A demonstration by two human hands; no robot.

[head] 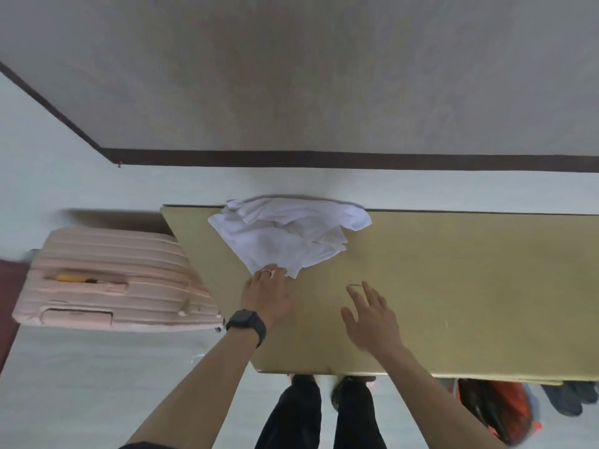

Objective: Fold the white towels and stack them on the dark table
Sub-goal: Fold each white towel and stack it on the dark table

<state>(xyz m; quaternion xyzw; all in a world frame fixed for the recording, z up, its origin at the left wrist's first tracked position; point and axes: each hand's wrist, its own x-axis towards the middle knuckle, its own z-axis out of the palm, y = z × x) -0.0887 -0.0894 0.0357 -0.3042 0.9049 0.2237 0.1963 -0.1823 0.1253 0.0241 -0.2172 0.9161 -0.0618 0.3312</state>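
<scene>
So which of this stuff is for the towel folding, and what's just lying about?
For the job: white towels, table, left hand gripping the towels' corner, right hand open.
Lying about: pink suitcase, orange bag under the table.

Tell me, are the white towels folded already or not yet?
Not folded. The towels lie in one crumpled heap at the far edge of the table, corners loose; the left hand touches the near corner.

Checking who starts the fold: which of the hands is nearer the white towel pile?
Left. The left hand touches the white towel pile at its near corner; the right hand hovers open over the table, clear of the pile, to its right.
</scene>
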